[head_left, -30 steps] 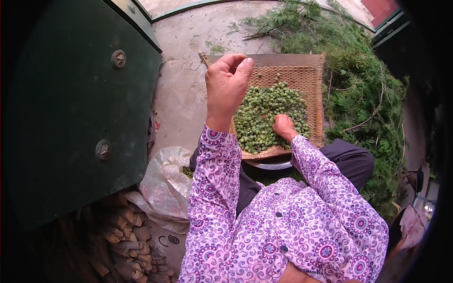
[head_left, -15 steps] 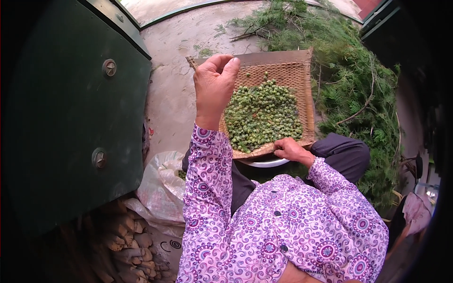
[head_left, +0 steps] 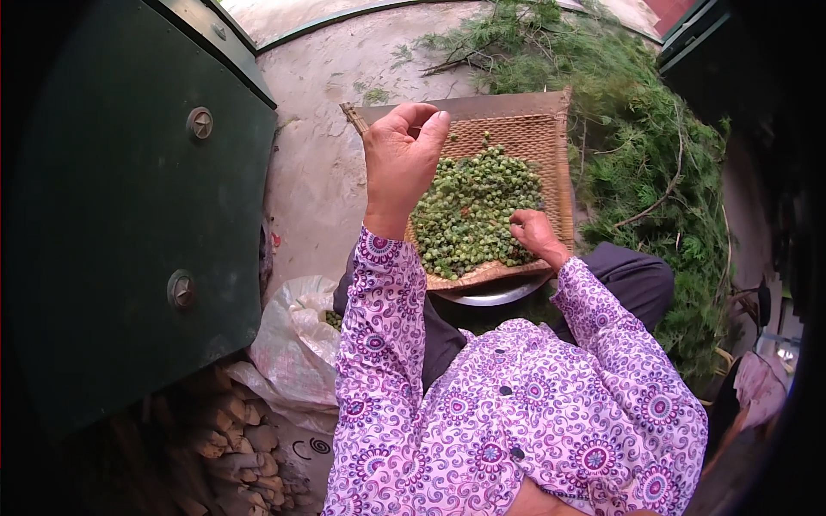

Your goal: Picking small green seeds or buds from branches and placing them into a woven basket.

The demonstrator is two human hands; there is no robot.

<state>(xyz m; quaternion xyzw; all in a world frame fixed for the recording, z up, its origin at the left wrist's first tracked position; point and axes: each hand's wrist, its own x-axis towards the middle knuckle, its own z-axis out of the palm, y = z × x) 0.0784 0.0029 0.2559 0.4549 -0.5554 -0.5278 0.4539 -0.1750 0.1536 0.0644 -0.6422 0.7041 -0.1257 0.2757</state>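
A woven scoop-shaped tray [head_left: 555, 155] with a flat dark strip along its far edge lies before my lap. Small round green cones or berries [head_left: 477, 206] are heaped on it. My left hand [head_left: 403, 159] is raised over the tray's left side, its fingers curled in against the thumb; whatever they hold, if anything, is hidden. At the right side of the heap, my right hand [head_left: 537, 236] has its fingertips pinched together close to the cones. What sits between those fingertips is too small to make out. Under the tray's near edge shows the rim of a metal basin [head_left: 495, 297].
Cut leafy green branches [head_left: 645, 181] cover the ground along the right. A whitish woven sack [head_left: 297, 344] with some green cones inside stands at my left. Beyond it are a dark green metal door [head_left: 138, 215] and stacked firewood [head_left: 245, 456].
My right hand has left the tray's near rim and moved forward onto the right side of the heap. My left hand has shifted slightly right.
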